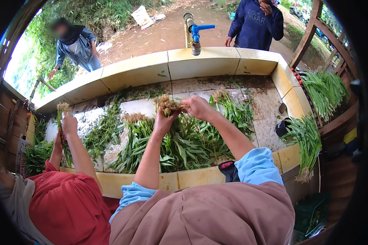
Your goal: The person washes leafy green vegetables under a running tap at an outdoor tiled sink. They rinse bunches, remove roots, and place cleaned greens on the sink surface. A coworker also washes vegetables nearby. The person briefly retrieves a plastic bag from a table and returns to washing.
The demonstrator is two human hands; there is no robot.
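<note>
My left hand grips a bunch of leafy greens just below its tan, stringy roots. The leaves hang down over other greens in the tiled trough. From the other side my right hand pinches the roots at their right edge. To the left lies a bundle with its roots upward, and on the right lies another rooted bundle. Loose leaves and stems are strewn over the wet tiles.
A blue-handled tap overhangs the far wall. At left a co-worker in red handles greens; two people stand beyond the wall. A bundle drapes over the right rim beside a black container; more greens lie further right.
</note>
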